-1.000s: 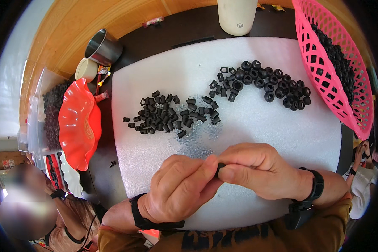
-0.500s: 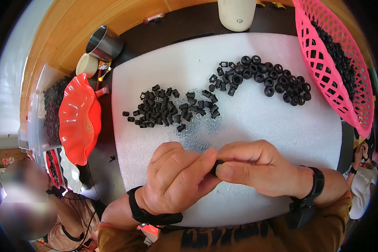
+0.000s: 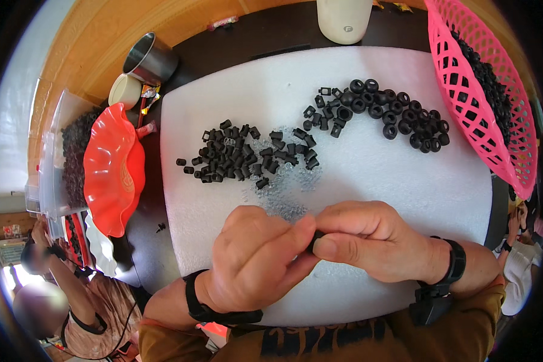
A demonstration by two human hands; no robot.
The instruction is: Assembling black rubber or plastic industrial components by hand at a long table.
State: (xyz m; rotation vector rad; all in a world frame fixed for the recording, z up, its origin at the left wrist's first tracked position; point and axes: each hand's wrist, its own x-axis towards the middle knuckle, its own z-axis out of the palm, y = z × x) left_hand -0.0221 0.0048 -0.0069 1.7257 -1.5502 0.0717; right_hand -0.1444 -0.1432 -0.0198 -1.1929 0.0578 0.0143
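Note:
My left hand and my right hand meet over the near part of a white foam sheet, fingertips almost touching. Between them they pinch a small black plastic part, mostly covered by the fingers. Farther off to the left lies a loose pile of small black barrel-shaped pieces. Tiny clear pieces are scattered just beyond my fingers. Toward the far right a group of round black rings rests beside several smaller black square-holed pieces.
A pink lattice basket of black parts stands at the right. Left are a red wavy dish, a clear bin, a metal cup and a cream lid. A white container stands at the back. Another person sits at left.
My hands stay together on the black part, with only slight finger movement. At the left, the other person has shifted and raised an arm.

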